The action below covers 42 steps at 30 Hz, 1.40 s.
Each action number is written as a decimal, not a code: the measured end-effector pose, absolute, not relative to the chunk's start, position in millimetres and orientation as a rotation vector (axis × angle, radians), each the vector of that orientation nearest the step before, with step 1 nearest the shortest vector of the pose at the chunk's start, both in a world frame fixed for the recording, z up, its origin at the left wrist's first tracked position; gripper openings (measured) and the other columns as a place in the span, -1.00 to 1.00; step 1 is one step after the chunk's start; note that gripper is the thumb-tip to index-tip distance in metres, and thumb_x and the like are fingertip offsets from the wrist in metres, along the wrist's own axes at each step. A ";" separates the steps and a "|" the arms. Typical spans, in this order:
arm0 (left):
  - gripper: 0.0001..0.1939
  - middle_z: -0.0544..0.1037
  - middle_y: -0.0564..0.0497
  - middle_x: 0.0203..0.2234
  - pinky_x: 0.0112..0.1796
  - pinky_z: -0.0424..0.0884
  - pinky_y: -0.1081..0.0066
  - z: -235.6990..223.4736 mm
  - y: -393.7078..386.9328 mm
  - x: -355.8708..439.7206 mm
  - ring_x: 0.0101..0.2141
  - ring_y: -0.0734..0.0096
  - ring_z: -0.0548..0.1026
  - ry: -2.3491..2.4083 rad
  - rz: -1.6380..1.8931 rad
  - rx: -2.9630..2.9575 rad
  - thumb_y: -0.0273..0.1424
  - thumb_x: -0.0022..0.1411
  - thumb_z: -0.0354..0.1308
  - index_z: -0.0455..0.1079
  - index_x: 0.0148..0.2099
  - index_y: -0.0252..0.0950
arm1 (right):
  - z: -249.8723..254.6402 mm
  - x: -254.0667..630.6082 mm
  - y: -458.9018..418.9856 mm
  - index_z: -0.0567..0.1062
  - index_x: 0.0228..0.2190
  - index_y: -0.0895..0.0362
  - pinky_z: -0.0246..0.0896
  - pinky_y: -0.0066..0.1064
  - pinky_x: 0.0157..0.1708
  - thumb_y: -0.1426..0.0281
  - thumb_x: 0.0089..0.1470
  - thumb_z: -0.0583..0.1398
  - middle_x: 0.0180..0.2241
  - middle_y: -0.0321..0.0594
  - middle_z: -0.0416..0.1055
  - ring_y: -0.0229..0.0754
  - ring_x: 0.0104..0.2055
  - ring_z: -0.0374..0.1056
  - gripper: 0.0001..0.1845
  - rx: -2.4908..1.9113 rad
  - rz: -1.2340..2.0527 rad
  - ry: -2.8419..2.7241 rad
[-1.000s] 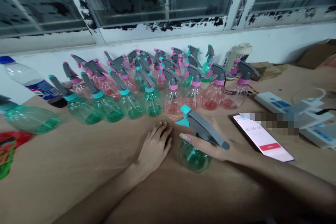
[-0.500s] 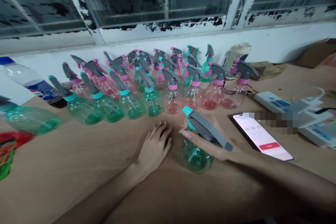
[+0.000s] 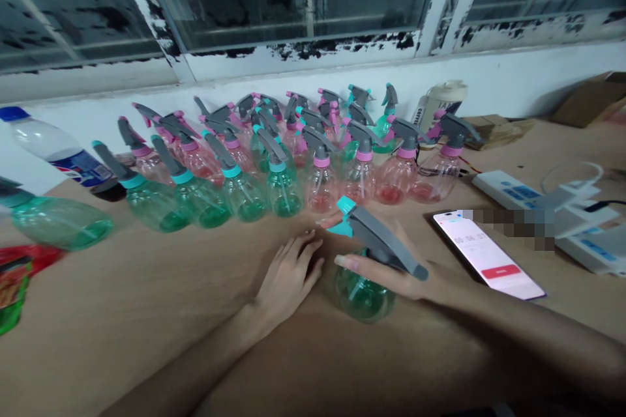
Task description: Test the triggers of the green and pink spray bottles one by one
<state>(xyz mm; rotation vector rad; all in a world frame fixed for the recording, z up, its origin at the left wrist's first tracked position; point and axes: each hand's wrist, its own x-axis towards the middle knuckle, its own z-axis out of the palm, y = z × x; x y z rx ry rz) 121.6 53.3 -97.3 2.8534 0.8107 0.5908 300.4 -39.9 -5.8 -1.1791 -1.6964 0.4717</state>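
Note:
My right hand [image 3: 391, 270] is wrapped round the neck of a green spray bottle [image 3: 362, 293] with a grey and teal trigger head [image 3: 379, 241], which stands on the brown table [image 3: 122, 313]. The index finger lies stretched under the trigger. My left hand [image 3: 288, 277] rests flat on the table just left of the bottle, fingers apart and holding nothing. Behind both hands stand several green spray bottles [image 3: 239, 192] and pink spray bottles [image 3: 398, 176] in rows.
A phone [image 3: 489, 260] with a lit screen lies right of my right hand. White power strips [image 3: 562, 215] sit at the far right. A water bottle [image 3: 53, 150] leans at the left, a cream jug [image 3: 440, 104] and cardboard [image 3: 591, 98] stand by the wall.
The trigger was squeezed in half a second ago and has sprung back out. The left hand has hardly moved.

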 end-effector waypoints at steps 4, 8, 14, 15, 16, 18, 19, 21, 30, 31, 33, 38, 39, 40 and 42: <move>-0.73 0.43 -0.11 -0.08 -0.03 0.30 0.15 -91.3 48.3 118.1 -0.03 0.22 0.38 0.710 0.679 2.750 -0.34 0.36 -0.16 0.26 0.00 -0.28 | -13.3 304.6 -37.3 0.42 -0.14 0.03 0.33 -0.22 -0.16 0.27 -0.09 0.27 -0.20 -0.19 0.48 -0.08 -0.17 0.42 -0.59 -1.063 0.565 -1.677; -0.64 0.41 -0.14 -0.07 -0.05 0.29 0.16 -83.9 37.1 113.6 -0.03 0.19 0.36 0.583 0.718 2.649 -0.20 0.32 -0.11 0.20 0.06 -0.29 | -27.0 307.6 -32.1 0.39 -0.10 0.00 0.31 -0.22 -0.12 0.26 -0.17 0.33 -0.11 -0.21 0.45 -0.08 -0.12 0.39 -0.47 -0.987 0.614 -1.634; -0.26 0.33 -0.21 -0.01 -0.03 0.26 0.05 -69.4 11.2 110.6 0.01 0.04 0.30 0.615 0.784 2.635 -0.04 0.05 0.18 0.05 0.16 -0.30 | -34.1 282.8 -30.2 0.33 -0.09 0.00 0.30 -0.27 -0.20 0.32 -0.24 0.36 -0.12 -0.27 0.44 -0.15 -0.20 0.40 -0.39 -1.037 0.608 -1.544; -0.25 0.34 -0.21 -0.02 -0.04 0.28 0.06 -65.9 6.4 109.2 -0.01 0.04 0.31 0.654 0.799 2.637 -0.04 0.03 0.21 0.06 0.15 -0.29 | -32.7 275.0 -30.6 0.32 -0.09 0.02 0.29 -0.27 -0.18 0.32 -0.23 0.36 -0.12 -0.26 0.43 -0.14 -0.16 0.38 -0.39 -1.042 0.607 -1.530; -0.28 0.35 -0.19 -0.03 -0.07 0.30 0.07 -62.1 1.6 107.1 -0.02 0.05 0.32 0.704 0.799 2.638 -0.05 0.03 0.22 0.08 0.13 -0.27 | -31.0 266.9 -31.0 0.32 -0.09 0.05 0.28 -0.25 -0.16 0.32 -0.22 0.35 -0.13 -0.24 0.43 -0.12 -0.14 0.38 -0.40 -1.044 0.618 -1.523; -0.38 0.37 -0.15 -0.06 -0.11 0.34 0.10 -54.3 -7.4 100.8 -0.05 0.07 0.35 0.825 0.773 2.639 -0.11 0.05 0.23 0.13 0.08 -0.23 | -27.3 251.1 -31.1 0.30 -0.07 0.08 0.28 -0.22 -0.14 0.28 -0.19 0.34 -0.12 -0.19 0.42 -0.09 -0.11 0.36 -0.38 -1.042 0.663 -1.530; -0.44 0.38 -0.12 -0.07 -0.12 0.35 0.11 -50.6 -11.3 96.3 -0.06 0.09 0.36 0.884 0.762 2.646 -0.15 0.06 0.23 0.15 0.05 -0.21 | -25.7 244.1 -30.7 0.29 -0.05 0.08 0.29 -0.20 -0.14 0.26 -0.19 0.34 -0.10 -0.17 0.41 -0.08 -0.11 0.37 -0.36 -1.035 0.685 -1.551; -0.52 0.41 -0.08 -0.10 -0.12 0.36 0.11 -44.3 -17.2 84.5 -0.07 0.09 0.37 0.959 0.777 2.691 -0.19 0.09 0.21 0.18 0.02 -0.18 | -23.6 232.8 -29.8 0.25 0.02 0.07 0.30 -0.17 -0.11 0.21 -0.21 0.35 -0.04 -0.14 0.39 -0.06 -0.07 0.36 -0.26 -1.018 0.689 -1.628; -0.48 0.35 -0.07 -0.04 -0.05 0.33 0.16 -39.5 0.3 -22.4 -0.04 0.12 0.36 1.390 0.863 2.598 -0.06 0.12 0.15 0.20 0.06 -0.17 | -40.2 236.2 -50.8 0.00 0.18 -0.05 -0.07 0.01 0.19 0.01 -0.13 0.25 0.25 -0.18 0.01 -0.04 0.27 -0.08 -0.08 -1.334 0.633 -1.923; -0.48 0.34 -0.07 -0.05 -0.05 0.33 0.16 -39.3 7.8 -37.6 -0.04 0.10 0.37 1.481 0.902 2.563 -0.03 0.10 0.15 0.23 0.02 -0.18 | -43.5 241.7 -53.7 0.02 0.17 -0.07 -0.07 0.00 0.19 0.03 -0.09 0.24 0.25 -0.21 0.02 -0.06 0.27 -0.05 -0.14 -1.375 0.611 -1.932; -0.49 0.36 -0.07 -0.09 -0.09 0.34 0.19 -36.7 25.7 -66.7 -0.09 0.10 0.40 1.660 0.939 2.482 0.00 0.06 0.16 0.28 -0.05 -0.22 | -49.4 253.7 -57.4 0.11 0.11 -0.10 -0.03 -0.01 0.18 0.06 -0.02 0.20 0.21 -0.25 0.09 -0.08 0.22 0.05 -0.30 -1.441 0.554 -1.926; -0.45 0.43 -0.08 -0.14 -0.13 0.34 0.31 -16.7 75.7 -117.8 -0.14 0.18 0.43 1.947 0.798 2.235 -0.09 0.04 0.20 0.23 -0.01 -0.30 | -61.9 283.5 -61.2 0.32 -0.12 -0.07 0.06 -0.01 0.11 0.11 0.09 0.12 0.09 -0.26 0.23 -0.07 0.11 0.20 -0.68 -1.592 0.505 -1.886; -0.44 0.44 -0.09 -0.14 -0.13 0.33 0.31 -11.5 84.8 -123.1 -0.13 0.17 0.43 2.007 0.782 2.216 -0.09 0.05 0.20 0.22 -0.01 -0.32 | -64.7 289.3 -62.4 0.33 -0.15 -0.06 0.08 -0.02 0.10 0.11 0.10 0.11 0.07 -0.26 0.24 -0.07 0.08 0.23 -0.70 -1.610 0.487 -1.873; -0.44 0.44 -0.10 -0.13 -0.12 0.31 0.32 -6.2 93.4 -127.1 -0.12 0.17 0.42 2.052 0.733 2.213 -0.08 0.07 0.18 0.21 0.01 -0.34 | -67.6 295.0 -63.9 0.34 -0.16 -0.06 0.10 -0.03 0.09 0.11 0.10 0.10 0.06 -0.26 0.24 -0.07 0.07 0.24 -0.71 -1.624 0.468 -1.860; -0.43 0.44 -0.11 -0.12 -0.13 0.29 0.32 3.8 109.2 -132.4 -0.11 0.15 0.41 2.137 0.620 2.241 -0.05 0.11 0.13 0.22 0.02 -0.36 | -73.7 306.6 -68.0 0.35 -0.16 -0.05 0.13 -0.05 0.07 0.11 0.10 0.09 0.05 -0.25 0.26 -0.06 0.06 0.26 -0.71 -1.656 0.437 -1.829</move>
